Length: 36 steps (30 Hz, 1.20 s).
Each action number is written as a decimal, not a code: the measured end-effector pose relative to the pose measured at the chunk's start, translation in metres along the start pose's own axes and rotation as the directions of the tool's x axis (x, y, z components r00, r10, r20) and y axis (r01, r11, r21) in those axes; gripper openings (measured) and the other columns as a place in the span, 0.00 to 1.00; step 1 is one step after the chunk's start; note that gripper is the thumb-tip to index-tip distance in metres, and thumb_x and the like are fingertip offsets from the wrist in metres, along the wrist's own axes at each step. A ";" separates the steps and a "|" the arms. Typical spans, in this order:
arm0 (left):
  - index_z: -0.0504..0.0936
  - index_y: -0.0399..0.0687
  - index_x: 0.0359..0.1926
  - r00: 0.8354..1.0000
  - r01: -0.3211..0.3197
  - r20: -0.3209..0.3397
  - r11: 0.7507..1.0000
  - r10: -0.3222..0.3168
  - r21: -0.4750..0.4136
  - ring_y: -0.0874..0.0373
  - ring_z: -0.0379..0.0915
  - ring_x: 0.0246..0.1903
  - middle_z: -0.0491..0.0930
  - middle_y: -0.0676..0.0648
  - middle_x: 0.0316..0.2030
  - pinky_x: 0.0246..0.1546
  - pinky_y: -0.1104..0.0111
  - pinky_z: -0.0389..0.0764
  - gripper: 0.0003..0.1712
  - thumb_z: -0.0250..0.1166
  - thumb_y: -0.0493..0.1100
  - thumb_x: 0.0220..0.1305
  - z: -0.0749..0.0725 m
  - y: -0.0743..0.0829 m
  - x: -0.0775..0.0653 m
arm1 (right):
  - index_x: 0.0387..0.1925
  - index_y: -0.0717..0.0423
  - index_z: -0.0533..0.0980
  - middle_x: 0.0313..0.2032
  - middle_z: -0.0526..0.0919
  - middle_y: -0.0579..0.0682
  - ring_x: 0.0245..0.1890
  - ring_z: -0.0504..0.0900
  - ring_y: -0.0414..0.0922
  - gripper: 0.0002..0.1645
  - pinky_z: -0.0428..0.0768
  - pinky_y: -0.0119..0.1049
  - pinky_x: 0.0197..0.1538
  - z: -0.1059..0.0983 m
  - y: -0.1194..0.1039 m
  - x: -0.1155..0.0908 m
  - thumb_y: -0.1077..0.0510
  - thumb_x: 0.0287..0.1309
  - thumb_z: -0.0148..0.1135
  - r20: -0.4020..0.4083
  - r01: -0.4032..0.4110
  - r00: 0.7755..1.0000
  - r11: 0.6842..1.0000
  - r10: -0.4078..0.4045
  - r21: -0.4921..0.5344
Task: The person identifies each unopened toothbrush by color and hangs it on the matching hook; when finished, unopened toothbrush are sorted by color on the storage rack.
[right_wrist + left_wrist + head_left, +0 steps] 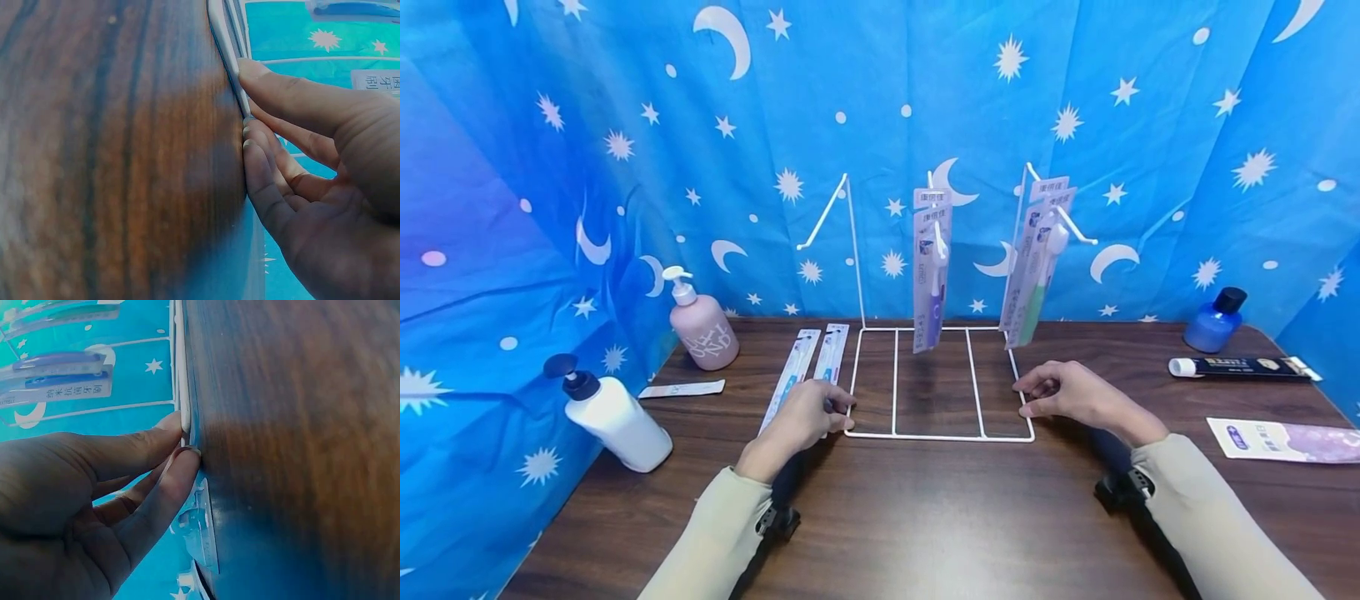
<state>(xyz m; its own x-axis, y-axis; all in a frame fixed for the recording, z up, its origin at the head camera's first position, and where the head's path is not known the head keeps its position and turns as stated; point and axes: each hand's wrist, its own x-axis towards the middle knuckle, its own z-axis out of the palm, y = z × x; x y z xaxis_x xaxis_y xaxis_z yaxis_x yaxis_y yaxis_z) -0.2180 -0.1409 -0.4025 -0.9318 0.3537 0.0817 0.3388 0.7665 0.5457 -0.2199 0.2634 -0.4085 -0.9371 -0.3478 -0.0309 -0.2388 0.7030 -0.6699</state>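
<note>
A white wire display rack (940,437) stands on the dark wood table, its three-bar base lying flat. My left hand (808,412) pinches the base's left side wire near the front corner, thumb and fingertips meeting round it in the left wrist view. On the opposite side, my right hand (1071,396) pinches the right side wire between thumb and fingers. Packaged toothbrushes hang from two of the rack's hooks: purple ones (931,275) in the middle and green ones (1037,275) at the right. Two more packaged toothbrushes (829,354) lie beside the left hand.
At the left are a white pump bottle (621,425), a pink pump bottle (703,329) and a thin sachet (682,389). A blue bottle (1213,321), a black toothpaste tube (1240,367) and a pink-white tube (1288,440) lie at the right. A starry blue curtain (880,83) encloses the table.
</note>
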 end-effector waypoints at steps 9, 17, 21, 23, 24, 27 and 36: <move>0.88 0.44 0.38 0.992 -0.045 -0.118 0.999 0.042 -0.027 0.65 0.70 0.20 0.81 0.55 0.25 0.24 0.69 0.72 0.11 0.75 0.38 0.52 -0.005 0.002 0.006 | 0.47 0.57 0.81 0.36 0.82 0.48 0.34 0.74 0.46 0.22 0.74 0.38 0.38 0.002 0.003 0.001 0.53 0.51 0.73 -0.006 0.036 0.999 0.999 -0.036 0.002; 0.88 0.45 0.39 0.954 0.062 -0.293 0.998 -0.057 0.007 0.58 0.73 0.24 0.85 0.48 0.33 0.27 0.65 0.72 0.10 0.73 0.40 0.54 -0.018 -0.001 0.029 | 0.48 0.56 0.81 0.37 0.81 0.48 0.34 0.74 0.46 0.22 0.73 0.38 0.38 0.001 0.003 0.001 0.51 0.52 0.73 -0.007 0.033 0.999 0.999 -0.033 0.001; 0.88 0.44 0.39 0.923 0.114 -0.370 0.994 -0.104 0.005 0.52 0.75 0.31 0.85 0.45 0.34 0.34 0.61 0.73 0.10 0.73 0.40 0.54 -0.026 -0.009 0.046 | 0.48 0.57 0.81 0.37 0.81 0.49 0.34 0.74 0.46 0.22 0.74 0.38 0.38 0.000 0.003 0.000 0.52 0.52 0.73 -0.002 0.037 0.999 0.999 -0.037 0.008; 0.87 0.42 0.39 0.912 0.131 -0.391 0.991 -0.122 -0.004 0.51 0.76 0.33 0.85 0.45 0.34 0.37 0.59 0.73 0.10 0.72 0.40 0.54 -0.029 -0.012 0.056 | 0.48 0.57 0.81 0.36 0.81 0.49 0.34 0.74 0.46 0.22 0.74 0.39 0.38 -0.001 0.004 0.000 0.52 0.52 0.73 -0.006 0.036 0.999 0.999 -0.035 0.010; 0.87 0.42 0.39 0.909 0.141 -0.394 0.990 -0.133 -0.011 0.50 0.77 0.35 0.85 0.45 0.34 0.39 0.58 0.73 0.11 0.72 0.41 0.55 -0.030 -0.014 0.060 | 0.48 0.57 0.81 0.36 0.81 0.49 0.34 0.74 0.46 0.22 0.74 0.39 0.38 -0.002 0.004 -0.001 0.52 0.52 0.73 -0.008 0.034 0.999 0.999 -0.034 0.011; 0.86 0.41 0.40 0.906 0.180 -0.384 0.983 -0.180 -0.036 0.50 0.76 0.37 0.84 0.45 0.35 0.42 0.58 0.74 0.13 0.72 0.43 0.56 -0.031 -0.019 0.072 | 0.48 0.57 0.81 0.37 0.81 0.48 0.35 0.74 0.45 0.22 0.74 0.39 0.39 -0.001 0.006 -0.001 0.52 0.52 0.73 -0.011 0.031 0.999 0.999 -0.031 0.006; 0.85 0.38 0.45 0.893 0.313 -0.312 0.946 -0.323 -0.086 0.48 0.74 0.40 0.82 0.42 0.41 0.41 0.57 0.76 0.17 0.71 0.44 0.58 -0.029 -0.024 0.092 | 0.47 0.56 0.81 0.38 0.82 0.48 0.36 0.75 0.45 0.22 0.74 0.43 0.43 0.002 0.006 0.001 0.52 0.51 0.73 -0.020 0.058 0.998 0.998 -0.058 -0.002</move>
<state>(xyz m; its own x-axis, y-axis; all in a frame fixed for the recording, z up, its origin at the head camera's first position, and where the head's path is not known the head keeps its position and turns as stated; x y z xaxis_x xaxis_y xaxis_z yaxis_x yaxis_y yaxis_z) -0.3156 -0.1426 -0.3837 -0.9826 -0.0992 0.1569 0.0182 0.7897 0.6132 -0.2216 0.2660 -0.4142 -0.9265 -0.3757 0.0233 -0.2936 0.6825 -0.6693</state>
